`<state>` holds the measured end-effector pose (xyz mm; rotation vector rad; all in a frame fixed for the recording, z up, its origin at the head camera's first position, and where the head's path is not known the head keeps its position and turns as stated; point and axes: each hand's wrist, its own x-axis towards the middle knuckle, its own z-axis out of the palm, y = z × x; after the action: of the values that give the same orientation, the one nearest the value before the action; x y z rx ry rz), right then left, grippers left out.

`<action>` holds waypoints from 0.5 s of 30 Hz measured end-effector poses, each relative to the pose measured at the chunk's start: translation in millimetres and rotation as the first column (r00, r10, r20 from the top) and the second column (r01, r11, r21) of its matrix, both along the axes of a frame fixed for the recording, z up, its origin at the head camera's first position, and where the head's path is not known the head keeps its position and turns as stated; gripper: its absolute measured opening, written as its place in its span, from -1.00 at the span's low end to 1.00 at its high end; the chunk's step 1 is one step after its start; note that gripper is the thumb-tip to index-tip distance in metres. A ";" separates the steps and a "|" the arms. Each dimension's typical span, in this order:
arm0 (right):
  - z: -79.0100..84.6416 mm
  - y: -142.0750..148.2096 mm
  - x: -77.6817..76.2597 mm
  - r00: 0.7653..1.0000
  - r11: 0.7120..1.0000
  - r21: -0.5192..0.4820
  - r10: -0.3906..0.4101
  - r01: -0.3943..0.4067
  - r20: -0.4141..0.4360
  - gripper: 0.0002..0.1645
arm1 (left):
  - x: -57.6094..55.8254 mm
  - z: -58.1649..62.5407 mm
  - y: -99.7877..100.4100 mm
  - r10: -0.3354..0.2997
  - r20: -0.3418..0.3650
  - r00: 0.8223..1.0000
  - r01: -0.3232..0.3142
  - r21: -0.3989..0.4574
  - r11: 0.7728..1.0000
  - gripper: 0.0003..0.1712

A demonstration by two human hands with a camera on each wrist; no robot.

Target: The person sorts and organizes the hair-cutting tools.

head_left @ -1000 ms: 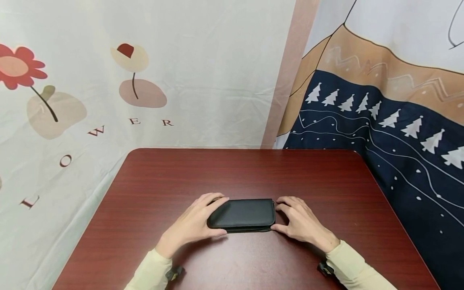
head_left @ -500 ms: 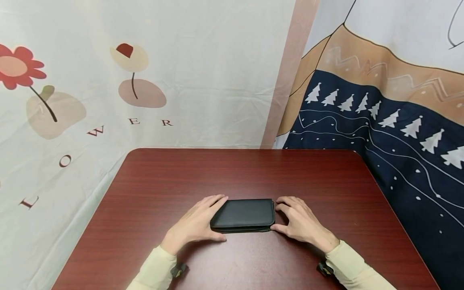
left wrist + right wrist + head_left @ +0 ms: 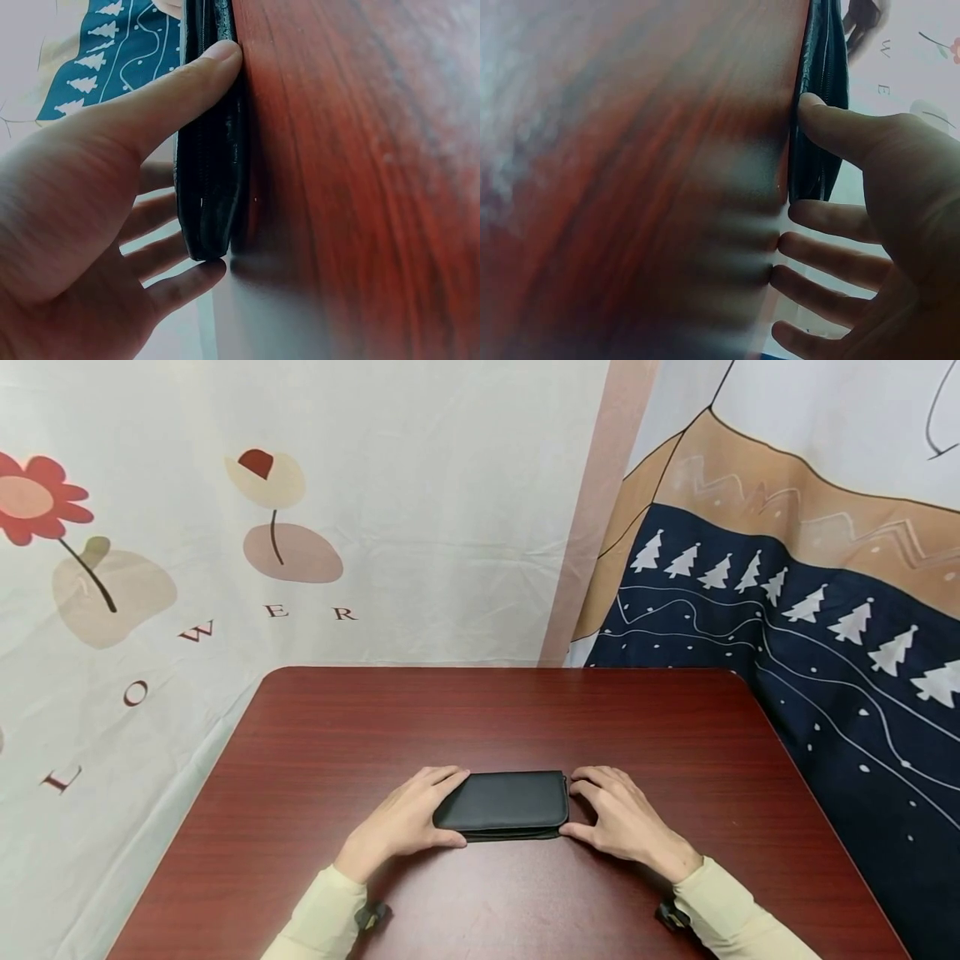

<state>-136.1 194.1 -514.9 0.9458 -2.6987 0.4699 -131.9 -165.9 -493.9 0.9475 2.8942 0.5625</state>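
Observation:
A black zip wallet (image 3: 501, 802) lies flat on the table, its long side running left to right. My left hand (image 3: 405, 818) grips its left end, with the thumb along the near zipped edge and the fingers spread around the end and far side. At the opposite end, my right hand (image 3: 622, 817) holds the near right corner between thumb and index finger. In the right wrist view the thumb (image 3: 832, 124) presses the zipped side, while the other fingers rest on the tabletop past the wallet's end. The left wrist view shows the zip under the left thumb (image 3: 202, 75).
The reddish-brown wooden table (image 3: 495, 710) has rounded far corners. Behind it hangs a pale cloth (image 3: 450, 527) with flower prints and letters. A navy cloth (image 3: 697, 610) with white trees hangs along the right side. Both wrists carry small dark devices (image 3: 372, 916) below the sleeves.
My left hand has shifted slightly right; its thumb dropped away from the wallet's near edge, then came back against it. The right hand has stayed still.

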 end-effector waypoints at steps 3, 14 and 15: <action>2.3 1.3 -0.4 1.000 1.000 -0.002 0.003 -0.003 0.006 -0.31 | -0.2 -0.8 -0.2 0.004 -0.005 1.000 -0.004 0.001 1.000 0.16; 14.6 14.2 -8.4 0.985 0.999 -0.018 0.051 -0.049 0.167 -0.33 | 0.8 0.3 0.1 0.015 0.014 1.000 -0.016 0.020 1.000 0.16; 15.0 14.4 -9.7 0.984 0.998 -0.020 0.054 -0.051 0.169 -0.34 | 0.9 0.2 -0.1 0.017 0.014 1.000 -0.017 0.019 1.000 0.16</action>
<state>-145.8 208.5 -499.8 1.0181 -2.8212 0.6069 -131.0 -166.0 -493.6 0.9183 2.8922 0.5965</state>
